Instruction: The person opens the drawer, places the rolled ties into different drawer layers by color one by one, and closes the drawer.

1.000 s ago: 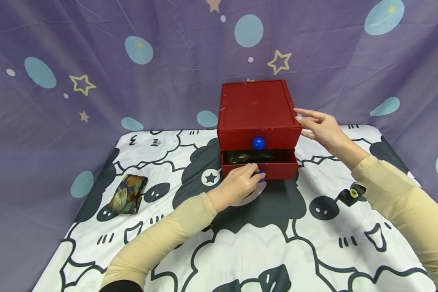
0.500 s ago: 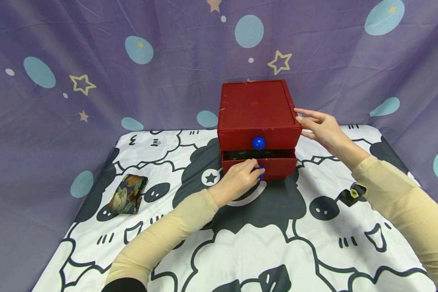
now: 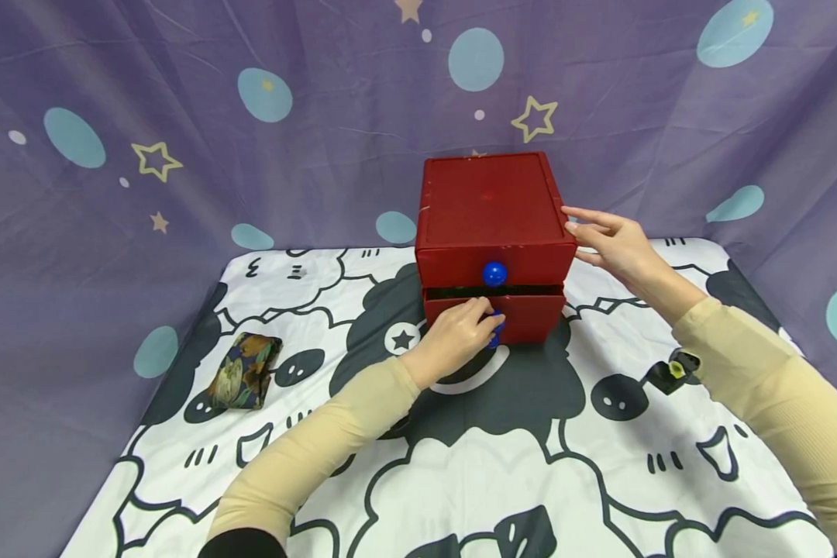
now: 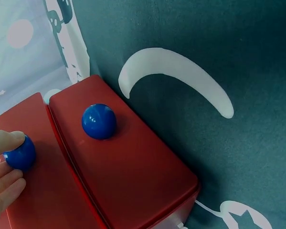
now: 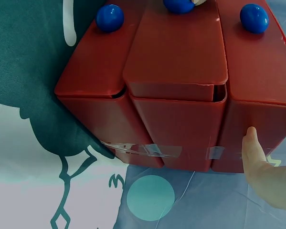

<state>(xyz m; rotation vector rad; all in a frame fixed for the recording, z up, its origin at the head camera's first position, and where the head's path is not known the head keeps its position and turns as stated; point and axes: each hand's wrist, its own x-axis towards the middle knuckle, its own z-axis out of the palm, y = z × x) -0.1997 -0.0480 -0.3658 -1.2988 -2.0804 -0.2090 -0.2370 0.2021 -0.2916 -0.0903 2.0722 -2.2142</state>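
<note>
A red chest of drawers (image 3: 491, 198) with round blue knobs stands at the back of the table. My left hand (image 3: 460, 333) pinches the blue knob (image 4: 21, 155) of the middle drawer (image 5: 178, 45) between thumb and fingers. That drawer stands slightly out, leaving a narrow dark gap above its front in the head view. The bottom drawer (image 4: 128, 162) is closed, its own knob (image 4: 99, 121) free. The top drawer's knob (image 3: 494, 273) is untouched. My right hand (image 3: 617, 244) rests its extended fingertips on the chest's right side, near the top.
A floral-patterned pouch (image 3: 247, 372) lies on the left of the table. Over on the right, by my sleeve, is a small dark thing with a yellow spot (image 3: 675, 369). A cartoon-print cloth (image 3: 481, 480) covers the table. Behind it hangs a purple curtain (image 3: 349, 139).
My left hand has pushed the middle drawer inward, away from me. The dark patterned thing seen inside it earlier is now hidden. My right hand has stayed at the chest's side.
</note>
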